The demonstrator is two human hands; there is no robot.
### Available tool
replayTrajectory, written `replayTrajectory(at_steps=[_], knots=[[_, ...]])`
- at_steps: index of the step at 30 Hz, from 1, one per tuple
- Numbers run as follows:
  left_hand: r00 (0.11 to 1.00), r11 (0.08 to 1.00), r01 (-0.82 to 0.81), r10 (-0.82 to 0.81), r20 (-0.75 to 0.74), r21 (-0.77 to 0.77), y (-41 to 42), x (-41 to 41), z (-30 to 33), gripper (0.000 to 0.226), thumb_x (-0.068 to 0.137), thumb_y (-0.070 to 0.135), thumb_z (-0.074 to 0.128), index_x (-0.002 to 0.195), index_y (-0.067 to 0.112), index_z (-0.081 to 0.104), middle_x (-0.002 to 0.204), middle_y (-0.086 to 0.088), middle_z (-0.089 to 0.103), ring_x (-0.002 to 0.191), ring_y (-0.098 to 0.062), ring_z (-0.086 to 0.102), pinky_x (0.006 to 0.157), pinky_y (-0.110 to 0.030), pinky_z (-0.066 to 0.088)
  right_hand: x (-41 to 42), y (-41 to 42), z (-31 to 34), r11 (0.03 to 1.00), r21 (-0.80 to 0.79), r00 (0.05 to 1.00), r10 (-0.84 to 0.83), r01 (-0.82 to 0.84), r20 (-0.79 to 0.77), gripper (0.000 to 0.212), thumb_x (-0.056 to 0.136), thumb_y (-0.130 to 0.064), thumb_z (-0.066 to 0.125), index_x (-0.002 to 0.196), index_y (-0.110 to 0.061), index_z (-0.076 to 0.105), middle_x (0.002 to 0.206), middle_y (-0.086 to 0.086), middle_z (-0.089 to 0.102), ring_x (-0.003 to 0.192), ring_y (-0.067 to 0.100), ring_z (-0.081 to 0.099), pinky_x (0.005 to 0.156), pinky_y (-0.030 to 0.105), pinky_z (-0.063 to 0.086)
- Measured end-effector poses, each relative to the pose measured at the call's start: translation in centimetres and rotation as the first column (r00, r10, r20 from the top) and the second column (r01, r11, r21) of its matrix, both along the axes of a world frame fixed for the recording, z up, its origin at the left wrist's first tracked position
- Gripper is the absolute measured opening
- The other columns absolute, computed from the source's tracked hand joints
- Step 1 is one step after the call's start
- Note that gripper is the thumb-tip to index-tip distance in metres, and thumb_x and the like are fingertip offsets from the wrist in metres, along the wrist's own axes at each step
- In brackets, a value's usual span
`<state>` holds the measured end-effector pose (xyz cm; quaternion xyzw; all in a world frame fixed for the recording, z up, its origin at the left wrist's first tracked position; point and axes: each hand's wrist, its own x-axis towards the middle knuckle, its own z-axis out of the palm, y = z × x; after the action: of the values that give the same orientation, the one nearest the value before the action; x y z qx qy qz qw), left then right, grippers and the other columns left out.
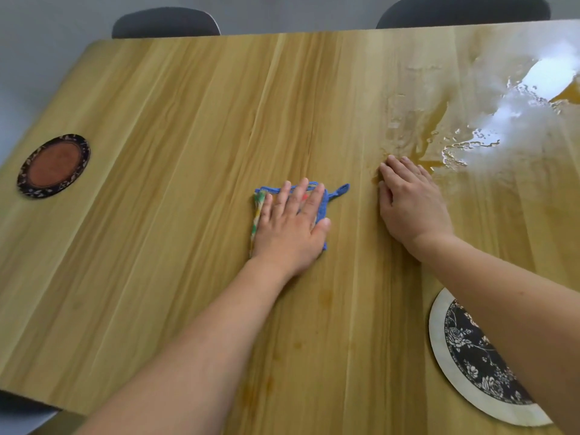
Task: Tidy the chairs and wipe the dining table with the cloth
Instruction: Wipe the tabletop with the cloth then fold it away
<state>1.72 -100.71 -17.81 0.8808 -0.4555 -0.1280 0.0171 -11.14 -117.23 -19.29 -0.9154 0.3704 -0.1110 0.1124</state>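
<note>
A wooden dining table (pixel 175 127) fills the view. My left hand (pixel 290 224) lies flat on a small blue-edged cloth (pixel 323 204) near the table's middle, pressing it down with fingers spread. A little to the right my right hand (pixel 408 205) rests palm down on the bare wood, holding nothing, its fingertips at the edge of a wet patch (pixel 417 127). Two dark chairs (pixel 164 22) (pixel 464 11) stand behind the far edge, only their backs showing.
A round dark mat with a reddish centre (pixel 54 166) lies at the left. A round pale mat with a black floral pattern (pixel 470 365) lies at the near right, partly under my right forearm. Bright glare covers the wet far right corner.
</note>
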Motion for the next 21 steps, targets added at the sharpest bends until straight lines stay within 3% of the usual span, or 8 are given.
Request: replayTrajectory(at_steps=[7, 12, 16, 21], knots=[[0.967, 0.969, -0.246, 0.246, 0.064, -0.007, 5.8, 1.3, -0.6, 0.059, 0.100, 0.051, 0.015, 0.153, 0.036, -0.005, 0.163, 0.008, -0.010, 0.148, -0.018, -0.015, 0.117, -0.050, -0.012, -0.4, 0.4, -0.2, 1.000, 0.007, 0.998, -0.015, 0.016, -0.056, 0.046, 0.103, -0.028, 0.030, 0.145, -0.014, 0.041, 0.155, 0.002, 0.032, 0.145, 0.017, 0.022, 0.120, 0.033, 0.011], [0.941, 0.940, -0.340, 0.339, 0.020, 0.020, 6.1, -1.9, -0.5, 0.061, 0.100, 0.051, 0.016, 0.154, 0.033, -0.007, 0.162, 0.005, -0.014, 0.147, -0.022, -0.019, 0.115, -0.056, -0.012, -2.6, 5.4, 0.6, 0.997, 0.009, 0.996, 0.076, -0.076, 0.055, 0.040, 0.101, -0.025, 0.039, 0.132, -0.008, 0.056, 0.141, 0.009, 0.052, 0.131, 0.026, 0.047, 0.114, 0.040, 0.030], [0.963, 0.963, -0.269, 0.269, -0.002, 0.010, 5.7, -6.9, -0.2, 0.063, 0.097, 0.051, 0.011, 0.154, 0.030, -0.008, 0.162, 0.003, -0.014, 0.147, -0.026, -0.019, 0.113, -0.057, -0.014, -5.8, 11.1, -0.3, 0.997, 0.024, 0.995, 0.072, -0.073, 0.068, 0.047, 0.098, -0.028, 0.032, 0.126, -0.004, 0.061, 0.137, 0.011, 0.055, 0.130, 0.030, 0.048, 0.110, 0.045, 0.035], [0.996, 0.995, -0.082, 0.084, -0.032, 0.065, 5.4, -9.0, 0.3, 0.061, 0.101, 0.048, 0.014, 0.151, 0.031, -0.017, 0.159, 0.006, -0.024, 0.145, -0.023, -0.026, 0.114, -0.056, -0.017, -6.7, 13.2, -0.8, 0.999, -0.015, 0.999, 0.038, -0.038, 0.026, 0.051, 0.098, -0.028, 0.028, 0.132, -0.004, 0.056, 0.142, 0.011, 0.049, 0.135, 0.029, 0.043, 0.114, 0.041, 0.025]])
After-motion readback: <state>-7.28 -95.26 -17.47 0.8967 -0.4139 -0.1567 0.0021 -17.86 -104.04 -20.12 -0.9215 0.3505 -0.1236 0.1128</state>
